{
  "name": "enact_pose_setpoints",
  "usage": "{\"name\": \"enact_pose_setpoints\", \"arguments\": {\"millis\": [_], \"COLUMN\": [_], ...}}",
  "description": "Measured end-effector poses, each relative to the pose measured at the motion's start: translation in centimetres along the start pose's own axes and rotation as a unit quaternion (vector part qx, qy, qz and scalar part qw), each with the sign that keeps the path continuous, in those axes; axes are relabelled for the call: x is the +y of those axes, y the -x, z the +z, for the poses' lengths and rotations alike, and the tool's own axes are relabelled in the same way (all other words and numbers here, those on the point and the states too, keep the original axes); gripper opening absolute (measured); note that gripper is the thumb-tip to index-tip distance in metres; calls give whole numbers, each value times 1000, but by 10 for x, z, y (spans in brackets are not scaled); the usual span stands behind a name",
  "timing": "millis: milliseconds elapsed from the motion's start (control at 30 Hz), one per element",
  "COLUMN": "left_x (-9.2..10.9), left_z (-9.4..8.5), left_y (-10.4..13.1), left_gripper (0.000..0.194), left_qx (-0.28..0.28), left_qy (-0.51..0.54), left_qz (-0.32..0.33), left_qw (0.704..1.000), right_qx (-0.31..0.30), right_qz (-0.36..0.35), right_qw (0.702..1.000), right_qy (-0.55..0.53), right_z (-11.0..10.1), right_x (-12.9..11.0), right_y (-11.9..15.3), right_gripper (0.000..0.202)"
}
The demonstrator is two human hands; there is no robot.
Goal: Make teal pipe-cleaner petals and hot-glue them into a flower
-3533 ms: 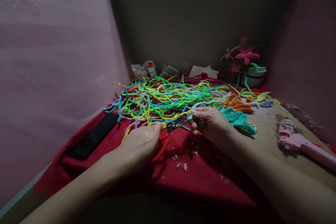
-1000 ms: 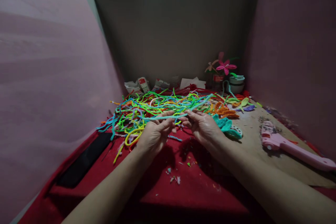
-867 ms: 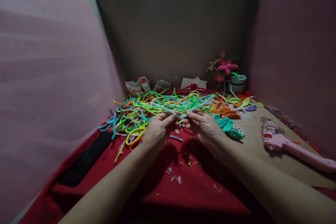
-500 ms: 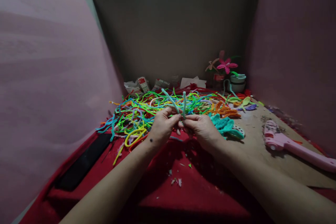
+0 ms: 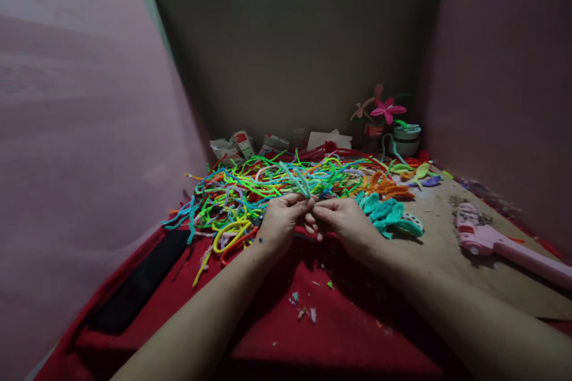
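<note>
A pale blue pipe cleaner [image 5: 300,181] is bent so that two lengths rise close together from my fingers. My left hand [image 5: 286,218] pinches it near the lower end. My right hand [image 5: 344,218] meets the left at the same spot, thumb and forefinger closed on the pipe cleaner's lower part, which the fingers mostly hide. Behind both hands spreads a tangled heap of coloured pipe cleaners [image 5: 241,181]. Just right of my right hand lie teal fuzzy petal shapes [image 5: 379,211].
On the right, a pink glue gun [image 5: 496,243] rests on a brown board [image 5: 440,250]. A black flat object [image 5: 140,286] lies at left on the red cloth [image 5: 263,342]. Pink fuzzy flowers [image 5: 388,110] and a small pot [image 5: 406,141] stand at the back, with packets [image 5: 243,144] farther left.
The two pipe cleaner lengths, spread apart before, are now close together and lean left. My hands have shifted slightly down, and the view has moved a little.
</note>
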State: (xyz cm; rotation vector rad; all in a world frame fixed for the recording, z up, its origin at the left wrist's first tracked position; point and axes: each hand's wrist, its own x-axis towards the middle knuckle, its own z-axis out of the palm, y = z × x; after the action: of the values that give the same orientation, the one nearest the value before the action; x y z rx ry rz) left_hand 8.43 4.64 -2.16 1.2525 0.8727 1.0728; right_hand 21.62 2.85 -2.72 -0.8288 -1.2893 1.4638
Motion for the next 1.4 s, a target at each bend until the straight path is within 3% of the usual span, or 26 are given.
{"name": "enact_pose_setpoints", "arguments": {"millis": [100, 200, 333, 633, 800, 1000, 1200, 1400], "left_x": [2, 5, 6, 2, 2, -3, 7, 11], "left_z": [-5, -7, -5, 0, 0, -3, -4, -5], "left_y": [-1, -1, 1, 1, 0, 0, 0, 1], "left_gripper": [27, 28, 29, 22, 25, 24, 27, 27], "left_qx": [26, 29, 26, 60, 71, 25, 24, 10], "left_qy": [35, 60, 75, 42, 64, 62, 72, 62], "left_qz": [-6, -27, -34, 35, 27, 16, 7, 3], "left_qw": [999, 997, 996, 997, 995, 998, 997, 998], "right_qx": [-32, 0, 33, 66, 55, 6, 71, 17], "right_qz": [58, 110, 143, 85, 84, 63, 64, 63], "right_qw": [985, 964, 943, 964, 973, 987, 990, 991], "right_qy": [-162, -242, -300, -245, -209, -148, -103, -114], "right_z": [-3, -6, -5, -2, -2, -4, -2, -1], "right_x": [4, 8, 11, 14, 13, 9, 14, 14], "right_y": [-4, -6, -7, -7, -4, -3, -3, -2], "right_gripper": [13, 5, 8, 11, 15, 15, 16, 19]}}
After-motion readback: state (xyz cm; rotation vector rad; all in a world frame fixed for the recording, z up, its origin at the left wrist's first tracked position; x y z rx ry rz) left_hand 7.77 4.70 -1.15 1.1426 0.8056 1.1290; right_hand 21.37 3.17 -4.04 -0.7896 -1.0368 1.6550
